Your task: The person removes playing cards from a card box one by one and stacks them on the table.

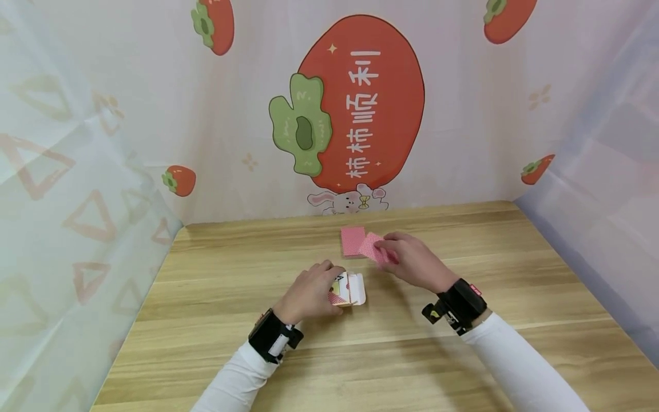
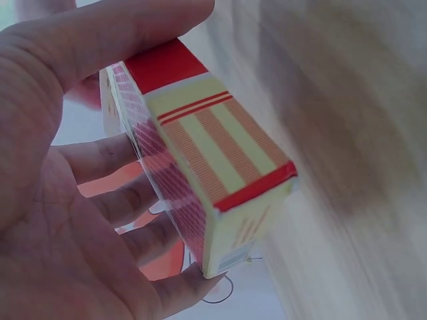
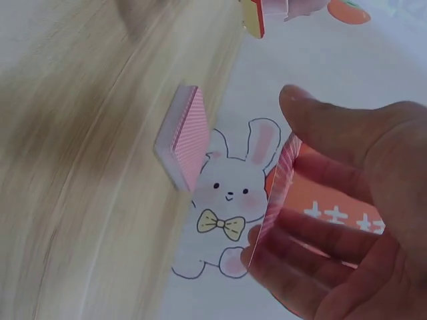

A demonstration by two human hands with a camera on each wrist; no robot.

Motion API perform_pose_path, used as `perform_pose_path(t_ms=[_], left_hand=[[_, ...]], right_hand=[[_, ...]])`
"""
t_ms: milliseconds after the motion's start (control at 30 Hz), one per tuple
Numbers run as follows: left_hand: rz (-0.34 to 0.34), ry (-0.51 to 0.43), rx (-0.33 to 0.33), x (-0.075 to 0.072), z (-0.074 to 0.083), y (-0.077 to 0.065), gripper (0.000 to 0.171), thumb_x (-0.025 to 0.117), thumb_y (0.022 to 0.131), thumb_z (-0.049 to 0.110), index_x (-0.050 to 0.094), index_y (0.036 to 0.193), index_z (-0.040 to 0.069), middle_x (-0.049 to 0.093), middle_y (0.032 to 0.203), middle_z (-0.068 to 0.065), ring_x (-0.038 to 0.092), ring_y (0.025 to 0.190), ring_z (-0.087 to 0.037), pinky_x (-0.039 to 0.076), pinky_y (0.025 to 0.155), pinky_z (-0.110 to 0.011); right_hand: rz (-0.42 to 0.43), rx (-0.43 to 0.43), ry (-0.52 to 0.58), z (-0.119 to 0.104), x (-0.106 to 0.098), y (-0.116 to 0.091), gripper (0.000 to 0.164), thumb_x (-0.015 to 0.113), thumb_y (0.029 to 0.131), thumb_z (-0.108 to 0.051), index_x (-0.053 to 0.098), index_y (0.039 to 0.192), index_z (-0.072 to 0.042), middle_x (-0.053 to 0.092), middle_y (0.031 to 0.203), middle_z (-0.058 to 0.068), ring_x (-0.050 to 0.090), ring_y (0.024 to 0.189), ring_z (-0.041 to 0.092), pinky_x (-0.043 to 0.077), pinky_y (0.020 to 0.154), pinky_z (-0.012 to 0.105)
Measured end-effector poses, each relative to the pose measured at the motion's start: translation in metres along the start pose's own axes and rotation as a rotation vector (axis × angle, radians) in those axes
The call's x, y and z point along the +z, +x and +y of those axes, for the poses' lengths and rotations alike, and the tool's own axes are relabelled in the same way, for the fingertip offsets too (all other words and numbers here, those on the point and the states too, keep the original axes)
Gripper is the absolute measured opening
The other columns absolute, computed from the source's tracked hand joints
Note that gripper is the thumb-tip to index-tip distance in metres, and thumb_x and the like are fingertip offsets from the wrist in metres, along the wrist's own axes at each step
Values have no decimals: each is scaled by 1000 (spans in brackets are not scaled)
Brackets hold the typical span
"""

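Note:
My left hand [image 1: 308,293] grips a playing card box [image 1: 340,293], thumb along one narrow side and fingers along the other. The box's white end flap [image 1: 358,289] stands out to the right, and an "A" shows on its upper face. Striped paper [image 2: 223,147] runs along its side in the left wrist view. My right hand [image 1: 416,264] pinches a red-patterned playing card [image 1: 372,247] between thumb and fingers; in the right wrist view the card [image 3: 279,190] appears nearly edge-on. Just left of that card lies a squared deck of cards [image 1: 352,240], red backs up.
The wooden table [image 1: 216,297] extends around both hands. A printed cloth [image 1: 247,114] with persimmons and a rabbit hangs behind its far edge. Pale curtains [image 1: 56,229] stand at the left and right sides.

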State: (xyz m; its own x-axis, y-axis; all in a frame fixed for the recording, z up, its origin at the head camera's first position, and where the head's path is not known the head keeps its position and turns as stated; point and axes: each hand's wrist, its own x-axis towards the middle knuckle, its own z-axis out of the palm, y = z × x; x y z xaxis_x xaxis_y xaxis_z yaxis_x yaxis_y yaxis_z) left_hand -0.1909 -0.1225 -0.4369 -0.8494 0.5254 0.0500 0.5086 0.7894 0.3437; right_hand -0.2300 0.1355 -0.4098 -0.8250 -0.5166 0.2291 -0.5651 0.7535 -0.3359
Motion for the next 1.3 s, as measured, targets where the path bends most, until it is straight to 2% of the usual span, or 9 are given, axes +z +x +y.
perform_pose_path(t_ms=[133, 367, 500, 600, 700, 867, 1067, 1200, 1300], left_hand=[[-21, 6, 9, 7, -2, -1, 74, 95, 68, 29, 63, 132, 10, 60, 112, -4, 55, 97, -21, 48, 78, -38], [-40, 28, 34, 18, 1, -3, 74, 94, 68, 31, 63, 131, 11, 59, 112, -2, 55, 96, -19, 47, 76, -35], [-44, 53, 53, 22, 4, -4, 74, 94, 67, 31, 63, 130, 12, 59, 110, -1, 54, 94, -17, 46, 73, -32], [-52, 70, 68, 24, 8, -5, 74, 94, 66, 32, 63, 130, 11, 59, 109, -1, 54, 93, -16, 45, 71, -30], [-75, 84, 75, 26, 11, -5, 73, 94, 67, 32, 64, 130, 12, 59, 110, 0, 54, 94, -16, 46, 73, -30], [-104, 90, 73, 27, 16, -5, 73, 94, 68, 32, 63, 131, 14, 60, 115, 0, 55, 102, -17, 49, 80, -36], [-114, 84, 69, 27, 20, -6, 72, 94, 69, 32, 64, 132, 14, 59, 118, -1, 56, 105, -19, 51, 86, -41], [-112, 89, 80, 25, 22, -7, 72, 94, 68, 32, 64, 131, 14, 59, 116, -1, 56, 104, -19, 50, 84, -40], [-112, 91, 86, 25, 22, -7, 72, 93, 68, 32, 64, 131, 14, 59, 115, 0, 56, 104, -19, 50, 83, -39]], right_hand=[[15, 53, -17, -4, 7, 15, 43, 83, 87, -25, 72, 123, -4, 68, 107, 13, 62, 97, 28, 54, 82, 43], [75, 150, -20, -8, 20, 36, 35, 81, 88, -25, 76, 113, -1, 68, 88, 8, 55, 74, 21, 44, 64, 32], [98, 154, -7, -8, 26, 45, 20, 81, 88, -25, 76, 90, -5, 57, 70, 2, 49, 66, 18, 36, 58, 29], [107, 160, 1, -8, 30, 51, 22, 80, 89, -25, 71, 78, -8, 45, 61, -1, 44, 62, 17, 29, 56, 30], [112, 200, 7, -10, 34, 58, 20, 78, 90, -27, 76, 85, -8, 46, 61, 0, 45, 65, 19, 30, 57, 31], [103, 315, 31, -14, 41, 69, 31, 77, 91, -31, 80, 107, -4, 69, 82, 8, 57, 77, 24, 43, 63, 33], [87, 425, 70, -15, 48, 79, 35, 80, 88, -35, 80, 104, -4, 74, 100, 13, 63, 84, 28, 52, 70, 39], [97, 464, 72, -14, 54, 84, 38, 83, 85, -38, 79, 103, -4, 75, 97, 13, 65, 82, 28, 54, 70, 39], [104, 478, 59, -12, 60, 87, 38, 83, 84, -39, 78, 96, -4, 73, 86, 11, 63, 75, 26, 51, 65, 37]])
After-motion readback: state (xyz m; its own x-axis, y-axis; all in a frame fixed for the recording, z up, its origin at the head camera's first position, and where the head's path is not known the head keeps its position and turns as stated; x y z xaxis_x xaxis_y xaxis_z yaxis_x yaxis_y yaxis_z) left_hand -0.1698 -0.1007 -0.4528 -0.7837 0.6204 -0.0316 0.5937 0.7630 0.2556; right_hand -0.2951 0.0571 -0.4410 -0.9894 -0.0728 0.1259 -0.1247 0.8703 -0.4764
